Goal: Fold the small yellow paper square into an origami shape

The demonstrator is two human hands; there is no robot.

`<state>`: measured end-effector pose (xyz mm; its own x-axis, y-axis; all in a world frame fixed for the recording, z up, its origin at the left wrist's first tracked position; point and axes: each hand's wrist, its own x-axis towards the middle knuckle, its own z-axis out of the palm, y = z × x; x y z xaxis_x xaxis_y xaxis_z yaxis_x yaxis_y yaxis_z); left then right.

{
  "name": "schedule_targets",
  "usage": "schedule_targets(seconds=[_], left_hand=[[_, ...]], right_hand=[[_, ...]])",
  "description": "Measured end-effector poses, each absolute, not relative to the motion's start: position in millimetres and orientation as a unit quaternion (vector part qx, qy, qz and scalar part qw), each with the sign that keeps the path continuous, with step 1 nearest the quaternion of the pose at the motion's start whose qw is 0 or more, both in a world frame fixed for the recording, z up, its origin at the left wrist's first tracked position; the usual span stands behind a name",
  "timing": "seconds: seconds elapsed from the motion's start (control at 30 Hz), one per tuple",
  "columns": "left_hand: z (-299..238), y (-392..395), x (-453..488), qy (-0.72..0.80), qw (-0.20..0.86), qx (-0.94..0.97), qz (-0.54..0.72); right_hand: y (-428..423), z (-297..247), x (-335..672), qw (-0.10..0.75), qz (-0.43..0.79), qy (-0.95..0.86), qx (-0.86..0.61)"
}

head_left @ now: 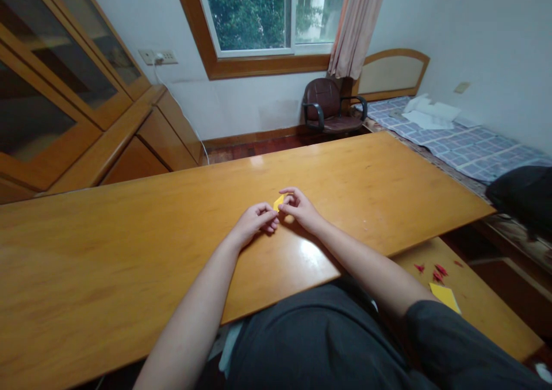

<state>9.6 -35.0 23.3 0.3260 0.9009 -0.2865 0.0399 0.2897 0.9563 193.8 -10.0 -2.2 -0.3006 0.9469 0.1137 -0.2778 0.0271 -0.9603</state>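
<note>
A small folded piece of yellow paper is held just above the wooden table, near its middle. My left hand pinches the paper from the left, fingers curled together. My right hand pinches it from the right, fingertips pressed on its upper edge. Both hands meet at the paper, with wrists resting on or close to the tabletop.
A lower wooden bench at the right carries a yellow paper sheet and several small red folded pieces. A dark office chair stands beyond the table, a bed at the right, glass-door cabinets at the left.
</note>
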Motion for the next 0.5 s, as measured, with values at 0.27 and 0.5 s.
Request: schedule_targets(seconds=[0.27,0.5], left_hand=[[24.1,-35.2,9.8,0.472,0.644,0.493,0.344],[27.9,-35.9,9.3,0.47,0.65,0.496,0.332]], right_hand=[[-10.7,-2.1,193.7,0.489,0.615,-0.528,-0.322],[-10.5,-0.5,194.6,0.491,0.63,-0.512,-0.316]])
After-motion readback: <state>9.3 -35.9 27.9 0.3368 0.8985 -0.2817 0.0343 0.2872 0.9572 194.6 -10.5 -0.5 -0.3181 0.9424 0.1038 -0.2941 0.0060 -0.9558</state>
